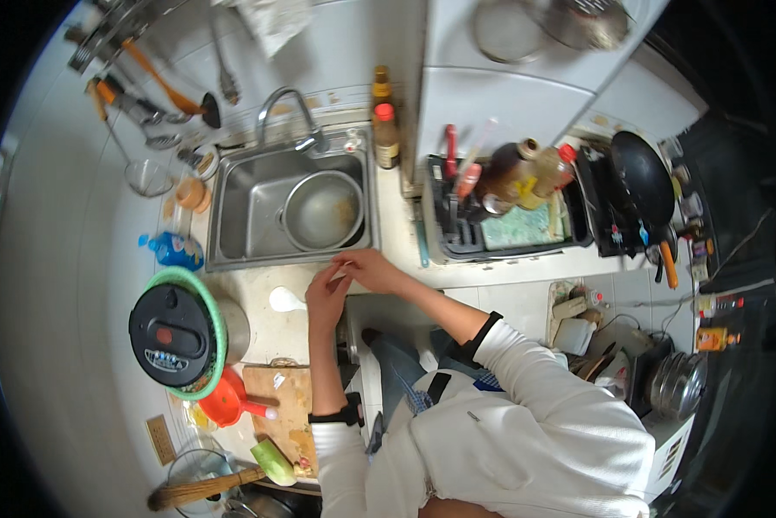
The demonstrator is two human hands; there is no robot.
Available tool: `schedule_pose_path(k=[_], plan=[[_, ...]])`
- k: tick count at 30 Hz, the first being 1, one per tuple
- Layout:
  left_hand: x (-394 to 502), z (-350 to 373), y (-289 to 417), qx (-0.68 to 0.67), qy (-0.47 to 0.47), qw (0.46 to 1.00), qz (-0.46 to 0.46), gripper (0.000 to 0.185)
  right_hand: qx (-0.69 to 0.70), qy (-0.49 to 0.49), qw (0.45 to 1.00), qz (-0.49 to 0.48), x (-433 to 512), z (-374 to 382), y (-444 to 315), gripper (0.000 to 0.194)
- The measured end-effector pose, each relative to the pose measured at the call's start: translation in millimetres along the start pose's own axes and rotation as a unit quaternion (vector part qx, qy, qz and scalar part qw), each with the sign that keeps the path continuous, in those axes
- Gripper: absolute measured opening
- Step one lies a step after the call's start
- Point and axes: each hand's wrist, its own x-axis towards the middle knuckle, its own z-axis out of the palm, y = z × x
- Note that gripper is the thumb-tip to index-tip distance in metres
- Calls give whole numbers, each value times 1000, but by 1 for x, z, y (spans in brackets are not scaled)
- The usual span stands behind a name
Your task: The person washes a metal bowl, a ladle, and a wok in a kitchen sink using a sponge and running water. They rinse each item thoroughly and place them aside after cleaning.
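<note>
My left hand (327, 299) and my right hand (372, 269) meet at the fingertips, just in front of the stainless steel sink (249, 249). The fingers of both are bent together. Something small and pale may be between them, but it is too small to make out. Beside my left hand a white spoon (284, 299) rests on the countertop (265, 340). Inside the sink sits a round metal basin (323, 210) with some water and brownish bits in it. The faucet (291, 97) arches over the sink's back edge.
At left, a black lid (171, 333) and a green basket (216, 324) top a pot. Close by are a red plastic strainer (223, 398), a wooden cutting board (284, 414) and a green vegetable piece (273, 462). A dish rack (440, 239) with bottles stands right; a wok (640, 178) lies beyond.
</note>
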Motion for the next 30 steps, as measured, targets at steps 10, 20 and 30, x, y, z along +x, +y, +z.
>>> schedule_pose_path(k=[10, 20, 30], plan=[[-65, 112, 120, -263, -44, 963, 37, 36, 80, 110, 983, -120, -118, -126, -76, 29], [-103, 283, 162, -297, -269, 915, -43, 41, 58, 356, 933, 16, -282, -234, -62, 23], [-156, 475, 194, -236, -454, 853, -101, 44, -11, 549, 835, 36, -501, -407, -21, 24]])
